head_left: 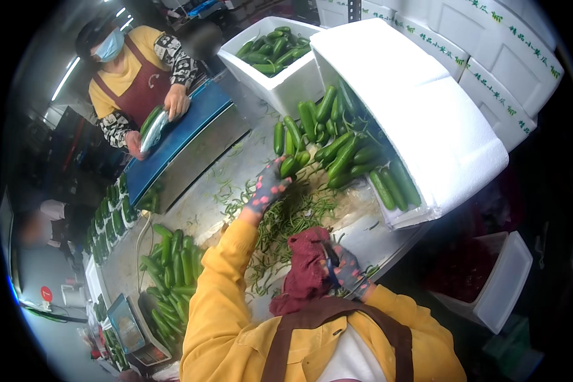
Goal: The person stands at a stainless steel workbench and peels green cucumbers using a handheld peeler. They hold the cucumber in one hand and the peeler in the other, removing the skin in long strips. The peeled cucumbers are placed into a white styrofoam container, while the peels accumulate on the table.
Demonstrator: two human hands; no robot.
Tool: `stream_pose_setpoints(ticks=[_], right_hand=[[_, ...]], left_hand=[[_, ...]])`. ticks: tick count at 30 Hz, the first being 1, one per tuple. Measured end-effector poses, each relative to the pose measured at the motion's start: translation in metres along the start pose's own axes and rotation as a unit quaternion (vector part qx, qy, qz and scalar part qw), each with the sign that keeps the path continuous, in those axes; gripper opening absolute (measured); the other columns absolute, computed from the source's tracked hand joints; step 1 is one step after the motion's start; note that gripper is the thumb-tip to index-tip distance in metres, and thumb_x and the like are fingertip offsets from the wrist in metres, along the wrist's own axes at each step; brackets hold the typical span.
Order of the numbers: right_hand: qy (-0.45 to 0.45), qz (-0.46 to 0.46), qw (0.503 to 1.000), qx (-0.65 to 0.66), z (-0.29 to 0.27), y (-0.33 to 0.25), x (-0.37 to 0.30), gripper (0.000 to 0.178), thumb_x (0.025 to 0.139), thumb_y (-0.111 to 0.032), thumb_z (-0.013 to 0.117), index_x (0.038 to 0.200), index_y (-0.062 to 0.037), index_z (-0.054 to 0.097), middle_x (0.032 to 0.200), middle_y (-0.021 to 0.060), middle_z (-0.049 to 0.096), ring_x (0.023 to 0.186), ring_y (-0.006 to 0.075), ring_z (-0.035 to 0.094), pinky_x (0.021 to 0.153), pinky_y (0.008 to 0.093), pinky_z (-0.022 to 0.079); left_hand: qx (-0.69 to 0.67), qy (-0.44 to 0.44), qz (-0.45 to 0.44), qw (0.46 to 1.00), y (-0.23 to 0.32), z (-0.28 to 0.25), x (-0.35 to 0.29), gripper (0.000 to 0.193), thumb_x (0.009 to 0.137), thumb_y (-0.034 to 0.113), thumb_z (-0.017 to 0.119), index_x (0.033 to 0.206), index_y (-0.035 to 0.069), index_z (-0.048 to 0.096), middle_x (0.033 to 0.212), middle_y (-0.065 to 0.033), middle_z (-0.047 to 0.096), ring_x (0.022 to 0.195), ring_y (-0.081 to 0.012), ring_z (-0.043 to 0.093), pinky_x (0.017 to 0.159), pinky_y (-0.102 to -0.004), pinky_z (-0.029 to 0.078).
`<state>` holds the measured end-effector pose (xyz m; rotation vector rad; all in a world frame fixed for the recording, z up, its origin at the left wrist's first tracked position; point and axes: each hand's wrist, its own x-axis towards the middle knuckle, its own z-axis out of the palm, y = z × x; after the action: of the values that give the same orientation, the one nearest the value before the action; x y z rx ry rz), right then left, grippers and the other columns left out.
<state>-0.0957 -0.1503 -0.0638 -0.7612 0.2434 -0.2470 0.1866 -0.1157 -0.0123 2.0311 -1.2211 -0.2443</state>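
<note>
My left hand [270, 186], in a grey glove with pink dots, reaches forward over the metal table. Its fingers are closed around a green cucumber [289, 167] at the near edge of a loose pile of cucumbers [343, 156]. Close to my body, my gloved right hand [350, 268] is closed on a dark-handled tool [331, 260], its working end not clear. Beside that hand bunches a dark red cloth [305, 264], partly hiding the tool. Thin green trimmings [293, 213] lie scattered between my arms.
A tipped white foam box [420, 83] opens toward the pile; another foam box [280, 95] holds cucumbers. More cucumbers [175, 261] lie at left near a scale [127, 325]. Across a blue conveyor [181, 137], a co-worker [133, 76] holds wrapped cucumbers. White boxes [490, 57] are stacked far right.
</note>
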Motion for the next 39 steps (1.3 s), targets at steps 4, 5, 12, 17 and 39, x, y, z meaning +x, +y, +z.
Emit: stream_pose_setpoints(ticks=[4,5,12,17,39], right_hand=[[0.074,-0.215,0.842,-0.489,-0.008,-0.005,0.018,0.043,0.070,-0.021,0.061,0.104,-0.0014,0.045,0.089,0.0156,0.054,0.079,0.0301,0.053,0.068,0.0363,0.044],[0.090,-0.257,0.807,-0.524,-0.009,-0.003,0.018,0.044,0.069,-0.022,0.061,0.104,-0.0012,0.046,0.092,0.0169,0.053,0.082,0.0319,0.052,0.070,0.0374,0.043],[0.048,-0.261,0.760,-0.593,0.032,-0.037,0.006,0.040,0.068,-0.020,0.058,0.101,0.0007,0.050,0.092,0.0170,0.056,0.082,0.0326,0.054,0.072,0.0359,0.044],[0.016,-0.134,0.897,-0.420,0.015,-0.030,-0.001,0.037,0.067,-0.018,0.064,0.097,-0.0003,0.051,0.085,0.0140,0.056,0.075,0.0283,0.056,0.066,0.0353,0.046],[0.015,-0.265,0.725,-0.636,0.034,-0.022,-0.002,0.030,0.067,-0.012,0.055,0.095,-0.0034,0.053,0.082,0.0158,0.056,0.070,0.0320,0.055,0.060,0.0377,0.045]], left_hand=[[-0.128,-0.006,0.029,0.991,0.041,-0.022,-0.050,0.049,0.065,0.003,0.058,0.112,0.000,0.043,0.102,-0.0088,0.051,0.095,-0.0186,0.049,0.084,-0.0275,0.036],[-0.161,-0.029,0.020,0.986,0.063,-0.028,-0.061,0.050,0.064,0.001,0.057,0.112,0.001,0.043,0.104,-0.0088,0.052,0.094,-0.0180,0.050,0.084,-0.0271,0.036],[0.112,0.017,0.067,0.991,0.087,-0.012,-0.113,0.047,0.059,0.006,0.059,0.105,0.010,0.049,0.092,-0.0093,0.054,0.084,-0.0281,0.050,0.074,-0.0351,0.040],[-0.074,0.067,0.012,0.995,0.084,-0.006,-0.129,0.038,0.065,0.011,0.059,0.101,0.004,0.048,0.092,-0.0108,0.055,0.081,-0.0252,0.054,0.068,-0.0331,0.044],[-0.863,0.164,-0.330,0.347,0.096,0.023,-0.160,0.038,0.083,0.025,0.044,0.113,0.001,0.040,0.105,-0.0136,0.051,0.098,-0.0271,0.049,0.080,-0.0349,0.042]])
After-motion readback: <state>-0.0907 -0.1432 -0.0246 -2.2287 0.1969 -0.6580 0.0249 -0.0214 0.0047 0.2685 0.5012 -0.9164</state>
